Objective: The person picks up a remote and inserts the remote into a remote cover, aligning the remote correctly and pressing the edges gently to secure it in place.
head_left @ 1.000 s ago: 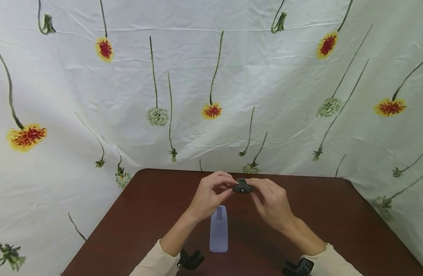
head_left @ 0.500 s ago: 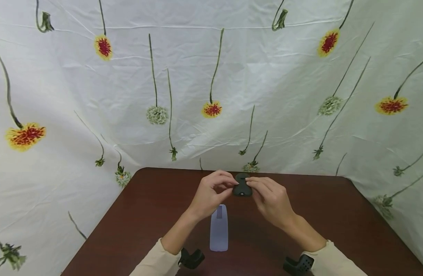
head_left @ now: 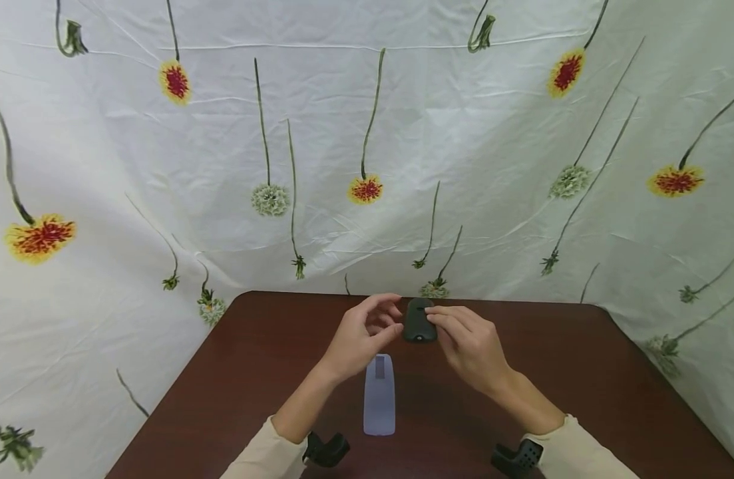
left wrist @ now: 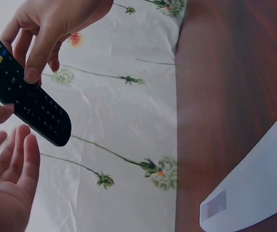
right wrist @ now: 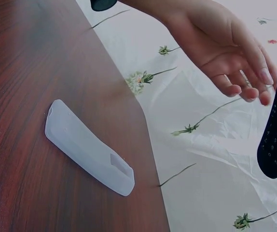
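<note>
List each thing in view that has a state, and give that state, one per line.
Remote control: held above the table, buttons uncovered
Pale case: lying on the table, apart from the remote control
Right hand: gripping the remote control
Left hand: open beside the remote control
Flowered sheet: hanging, creased
Black wrist devices: worn, one per wrist

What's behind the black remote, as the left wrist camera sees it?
Flower-print cloth hangs behind the remote, and the right hand reaches partly behind its edge. The remote covers what that hand has back there and a patch of cloth; its own back doesn't show.
</note>
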### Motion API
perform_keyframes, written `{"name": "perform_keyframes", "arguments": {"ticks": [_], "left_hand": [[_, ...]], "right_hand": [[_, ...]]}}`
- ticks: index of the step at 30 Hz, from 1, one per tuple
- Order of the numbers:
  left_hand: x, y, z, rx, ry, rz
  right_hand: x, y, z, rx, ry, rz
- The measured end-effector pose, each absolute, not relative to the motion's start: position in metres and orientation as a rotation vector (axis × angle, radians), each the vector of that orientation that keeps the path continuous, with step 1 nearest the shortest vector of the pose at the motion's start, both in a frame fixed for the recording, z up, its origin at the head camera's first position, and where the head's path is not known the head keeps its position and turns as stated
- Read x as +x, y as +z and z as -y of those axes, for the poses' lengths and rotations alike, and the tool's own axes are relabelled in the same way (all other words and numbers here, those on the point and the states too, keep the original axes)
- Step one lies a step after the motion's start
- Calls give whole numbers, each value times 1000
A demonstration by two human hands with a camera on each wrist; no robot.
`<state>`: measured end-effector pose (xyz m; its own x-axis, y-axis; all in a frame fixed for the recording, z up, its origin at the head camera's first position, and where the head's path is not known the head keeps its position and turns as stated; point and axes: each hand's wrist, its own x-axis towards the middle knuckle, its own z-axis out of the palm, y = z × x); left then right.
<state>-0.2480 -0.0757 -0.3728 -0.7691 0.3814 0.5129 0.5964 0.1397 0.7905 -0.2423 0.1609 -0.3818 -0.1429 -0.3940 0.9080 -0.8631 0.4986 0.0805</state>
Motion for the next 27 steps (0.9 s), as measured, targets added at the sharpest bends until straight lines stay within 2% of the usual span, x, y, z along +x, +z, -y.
{"name": "perform_keyframes", "arguments": {"ticks": [8,27], "left_hand": [[-248,-370,75,-744,-2179,2368],[-247,-368,66,-635,-2646,2168]], "right_hand": [[-244,-381,-160,1058,561,1712],[-245,-381,-162,1099,530,1719]]}}
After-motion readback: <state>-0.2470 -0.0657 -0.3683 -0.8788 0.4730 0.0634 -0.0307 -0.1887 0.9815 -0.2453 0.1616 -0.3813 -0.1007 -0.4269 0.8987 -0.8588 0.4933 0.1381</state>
